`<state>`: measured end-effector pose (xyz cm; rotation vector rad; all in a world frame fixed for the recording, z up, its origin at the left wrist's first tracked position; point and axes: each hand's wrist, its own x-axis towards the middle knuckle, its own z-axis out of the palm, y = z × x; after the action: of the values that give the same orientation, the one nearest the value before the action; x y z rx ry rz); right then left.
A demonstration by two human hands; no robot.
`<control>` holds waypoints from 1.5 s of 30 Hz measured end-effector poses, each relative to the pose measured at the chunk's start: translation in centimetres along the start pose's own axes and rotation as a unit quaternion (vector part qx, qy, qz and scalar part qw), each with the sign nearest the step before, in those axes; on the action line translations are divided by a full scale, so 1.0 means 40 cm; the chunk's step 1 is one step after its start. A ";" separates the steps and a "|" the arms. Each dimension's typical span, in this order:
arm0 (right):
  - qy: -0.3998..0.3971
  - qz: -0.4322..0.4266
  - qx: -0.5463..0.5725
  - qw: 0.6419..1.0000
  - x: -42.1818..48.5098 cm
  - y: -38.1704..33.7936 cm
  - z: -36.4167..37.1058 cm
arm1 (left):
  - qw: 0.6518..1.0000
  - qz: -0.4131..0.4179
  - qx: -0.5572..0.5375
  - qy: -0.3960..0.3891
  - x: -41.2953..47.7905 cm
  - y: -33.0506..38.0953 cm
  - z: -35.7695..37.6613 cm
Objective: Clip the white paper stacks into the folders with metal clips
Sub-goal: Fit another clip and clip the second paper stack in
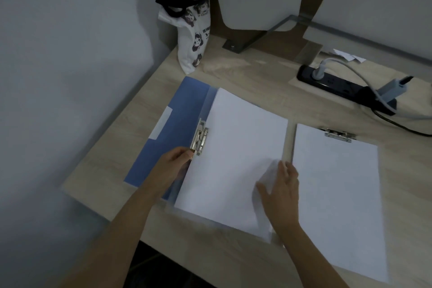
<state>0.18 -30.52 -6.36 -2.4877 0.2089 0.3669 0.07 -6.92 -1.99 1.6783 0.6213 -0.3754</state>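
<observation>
An open blue folder lies on the wooden desk, its flap spread to the left. A white paper stack lies on its right half, against the metal clip on the spine. My left hand pinches the near end of that clip's lever. My right hand rests flat with spread fingers on the stack's right edge. To the right lies a second white stack held at its far end by another metal clip.
A printed tote bag stands at the desk's back left corner against the wall. A black power strip with a white plug, cables and an adapter sits at the back right. The desk's left edge runs close beside the folder flap.
</observation>
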 end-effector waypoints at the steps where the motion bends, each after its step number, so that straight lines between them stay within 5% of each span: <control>1: -0.034 -0.027 -0.019 0.999 0.000 0.004 -0.010 | 1.000 0.016 0.001 0.010 -0.020 0.017 0.003; 5: -0.181 -0.014 0.044 0.982 -0.008 0.000 -0.080 | 0.996 0.088 -0.025 0.020 -0.112 0.104 0.048; 9: -0.259 0.045 0.299 0.917 -0.045 0.000 -0.197 | 0.988 0.145 -0.050 -0.018 -0.197 0.188 0.156; 13: -0.253 0.062 0.476 0.840 -0.082 0.071 -0.342 | 0.977 0.187 -0.039 -0.096 -0.251 0.231 0.318; 16: -0.225 0.054 0.533 0.814 -0.098 0.165 -0.443 | 0.972 0.181 -0.004 -0.150 -0.248 0.216 0.448; 20: -0.197 0.102 0.567 0.793 -0.109 0.283 -0.506 | 0.972 0.181 0.117 -0.098 -0.191 0.104 0.575; 25: -0.045 0.173 0.427 0.887 -0.088 0.451 -0.474 | 0.978 0.048 0.204 0.015 -0.143 -0.034 0.635; 31: -0.019 0.166 0.140 0.976 -0.068 0.518 -0.382 | 0.984 -0.015 0.174 0.025 -0.100 -0.098 0.634; 38: -0.010 0.146 -0.015 0.989 -0.067 0.463 -0.355 | 0.988 0.001 0.151 -0.016 -0.101 -0.037 0.563; 45: 0.046 0.029 0.099 0.994 -0.016 0.190 -0.270 | 0.976 0.109 0.159 0.103 -0.041 0.013 0.318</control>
<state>0.08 -42.97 -1.93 -2.3084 0.3388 0.2425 0.21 -19.70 -3.22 2.0891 0.5399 -0.1458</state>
